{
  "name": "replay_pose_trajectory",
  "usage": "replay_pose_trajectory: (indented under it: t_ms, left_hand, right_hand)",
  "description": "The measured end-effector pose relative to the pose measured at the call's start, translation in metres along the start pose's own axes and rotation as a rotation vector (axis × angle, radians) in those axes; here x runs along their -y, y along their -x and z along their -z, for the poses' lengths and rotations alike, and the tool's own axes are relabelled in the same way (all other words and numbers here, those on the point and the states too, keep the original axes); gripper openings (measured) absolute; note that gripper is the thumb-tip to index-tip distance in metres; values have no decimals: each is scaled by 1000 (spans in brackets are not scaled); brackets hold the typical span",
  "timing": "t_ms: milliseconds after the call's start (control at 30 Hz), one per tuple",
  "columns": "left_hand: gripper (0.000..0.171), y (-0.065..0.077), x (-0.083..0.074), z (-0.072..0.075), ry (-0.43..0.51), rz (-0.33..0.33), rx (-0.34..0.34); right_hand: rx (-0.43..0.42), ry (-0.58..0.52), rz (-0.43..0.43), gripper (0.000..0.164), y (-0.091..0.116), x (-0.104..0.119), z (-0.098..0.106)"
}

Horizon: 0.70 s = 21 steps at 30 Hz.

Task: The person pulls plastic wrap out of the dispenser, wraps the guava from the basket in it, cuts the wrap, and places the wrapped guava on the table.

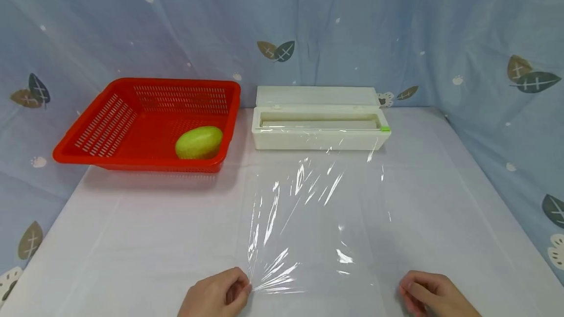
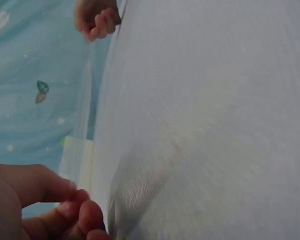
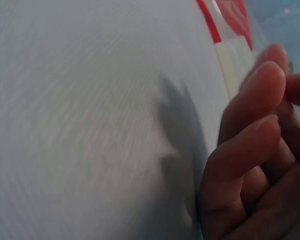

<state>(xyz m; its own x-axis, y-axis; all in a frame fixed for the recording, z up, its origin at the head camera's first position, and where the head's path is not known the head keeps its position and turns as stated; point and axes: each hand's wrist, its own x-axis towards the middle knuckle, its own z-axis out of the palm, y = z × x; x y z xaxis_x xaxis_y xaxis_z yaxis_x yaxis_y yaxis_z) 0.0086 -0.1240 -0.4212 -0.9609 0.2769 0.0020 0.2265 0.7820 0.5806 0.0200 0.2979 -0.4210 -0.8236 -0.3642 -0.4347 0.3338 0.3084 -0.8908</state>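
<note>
Left hand [image 1: 215, 294] and right hand [image 1: 436, 294] are pinching clear film [image 1: 308, 219] in curled fingers [image 3: 262, 85], seemingly to spread it; the white box [image 1: 319, 110] is holding its far end.

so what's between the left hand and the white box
Clear plastic film, running above the white tabletop from the white box to the left hand, as the head view shows.

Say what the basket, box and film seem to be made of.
Basket: red plastic, smooth with a mild sheen; its slotted walls look molded in one piece.
Box: white, low-gloss, probably rigid plastic given its straight walls, though coated card can't be excluded.
Film: thin, clear, glossy plastic, judging by sharp highlights and creases fanning from the left hand.
</note>
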Motion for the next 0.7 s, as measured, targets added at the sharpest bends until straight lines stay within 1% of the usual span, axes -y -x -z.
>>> replay_pose_trajectory:
  t_ms: [100, 233, 333, 467, 567, 633, 700]
  left_hand:
    - [21, 3, -1, 1, -69, 19, 22]
    - [21, 5, 0, -3, -140, -32, 18]
    - [19, 6, 1, -6, -176, -81, -1]
    - [17, 5, 3, -6, -203, -98, 9]
    - [18, 4, 2, -5, -209, -96, 25]
    - [19, 3, 2, -3, -195, -88, 50]
    - [19, 1, 1, -1, -176, -63, 90]
  right_hand:
    - [49, 5, -56, 30, -1, -3, 1]
    - [95, 52, -54, 29, -1, -5, 3]
    - [107, 93, -48, 28, -1, -6, 4]
    - [118, 120, -53, 27, -1, -7, 4]
    - [102, 160, -68, 28, -3, -7, 4]
    - [94, 181, -67, 28, -5, -7, 3]
    - [90, 195, -54, 27, -7, -8, 3]
